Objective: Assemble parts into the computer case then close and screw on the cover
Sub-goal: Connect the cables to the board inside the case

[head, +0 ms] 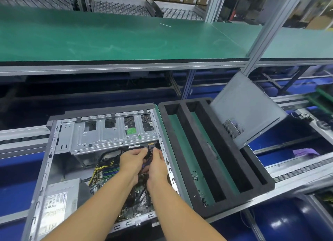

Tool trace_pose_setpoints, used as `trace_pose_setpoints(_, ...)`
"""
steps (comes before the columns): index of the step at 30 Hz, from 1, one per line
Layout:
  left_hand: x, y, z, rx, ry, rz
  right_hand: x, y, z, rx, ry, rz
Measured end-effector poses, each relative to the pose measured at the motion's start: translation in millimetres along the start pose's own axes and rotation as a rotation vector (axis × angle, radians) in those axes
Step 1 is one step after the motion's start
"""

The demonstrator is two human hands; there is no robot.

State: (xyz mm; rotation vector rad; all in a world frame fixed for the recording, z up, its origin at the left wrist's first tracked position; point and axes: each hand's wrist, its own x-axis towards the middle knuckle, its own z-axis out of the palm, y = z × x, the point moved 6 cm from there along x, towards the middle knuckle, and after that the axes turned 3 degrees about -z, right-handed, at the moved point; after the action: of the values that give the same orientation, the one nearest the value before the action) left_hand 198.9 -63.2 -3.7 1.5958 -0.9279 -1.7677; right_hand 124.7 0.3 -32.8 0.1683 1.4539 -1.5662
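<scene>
The open computer case (54,150) lies on its side in front of me, with its drive cage (108,132) at the far end and the power supply (59,201) at the near left. Both my hands reach inside, near the case's right wall, just below the drive cage. My left hand (132,161) and my right hand (157,166) together pinch a bundle of dark and purple cables (146,164) between them. The motherboard (138,195) lies under my forearms. The grey side cover (246,112) leans tilted at the right, on the black foam tray (182,143).
The foam tray has long slots, with several small screws (203,199) lying in one green-floored slot. A green shelf (126,42) spans above the bench. Conveyor rails (297,170) run to the right, with blue bins below.
</scene>
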Motion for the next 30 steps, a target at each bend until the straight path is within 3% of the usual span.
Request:
trace_pose_setpoints(8, -2, 1, 2, -0.006, -0.015, -0.015, 1, -1, 4, 0.025, -0.021, 0.042)
trace_pose_setpoints(14, -2, 1, 2, -0.011, -0.019, -0.028, 1, -3, 7, 0.053, -0.053, -0.025)
trace_pose_setpoints(22, -2, -4, 4, -0.11, -0.04, -0.129, 1, -9, 6, -0.067, -0.055, -0.09)
trace_pose_setpoints(27, -1, -3, 2, -0.108, -0.01, -0.106, -1, -14, 7, -0.153, -0.08, -0.113)
trace_pose_setpoints(30, -1, -2, -1, -0.173, -0.071, -0.144, -1, -14, 10, -0.167, -0.088, -0.13)
